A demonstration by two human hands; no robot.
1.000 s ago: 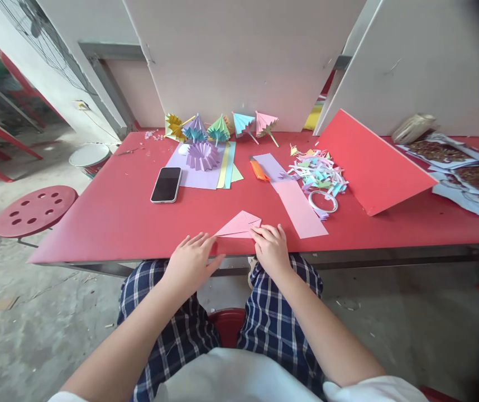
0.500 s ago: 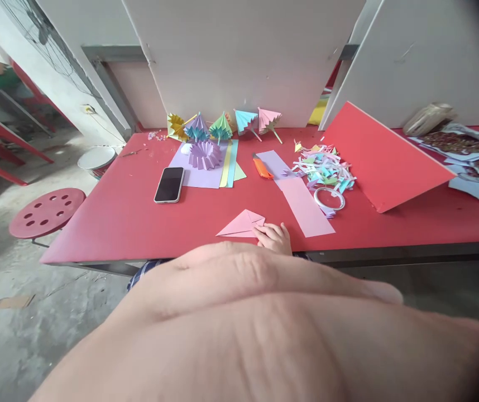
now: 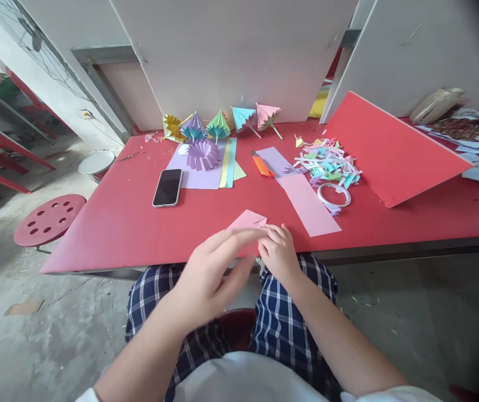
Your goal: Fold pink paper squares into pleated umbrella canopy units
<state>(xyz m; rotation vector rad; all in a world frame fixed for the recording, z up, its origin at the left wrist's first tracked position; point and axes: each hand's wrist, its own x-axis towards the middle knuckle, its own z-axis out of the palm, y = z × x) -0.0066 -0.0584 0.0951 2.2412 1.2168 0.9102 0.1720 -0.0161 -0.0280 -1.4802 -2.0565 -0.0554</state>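
A folded pink paper (image 3: pixel 248 218) lies at the table's front edge, creased into a pointed shape. My left hand (image 3: pixel 216 268) is above its left part, slightly blurred, with the fingers stretched forward and the thumb apart; it covers much of the paper. At the paper's right corner, my right hand (image 3: pixel 279 248) holds it with bent fingertips. To the right lies a pink paper strip (image 3: pixel 312 209), touching a purple strip (image 3: pixel 273 159). An orange utility knife (image 3: pixel 262 166) rests beside the purple one.
On the red table (image 3: pixel 109 223) are a phone (image 3: pixel 167 188), a pleated purple paper ring (image 3: pixel 203 155) on coloured sheets, and several paper umbrellas (image 3: pixel 243 118) along the wall. Paper scraps (image 3: pixel 327 159), a tape roll (image 3: pixel 334 195) and a tilted red board (image 3: pixel 398 148) occupy the right side.
The arm or hand that filled the lower view close to the camera is gone. My left hand now reaches over the folded paper. My right hand stays at its right corner.
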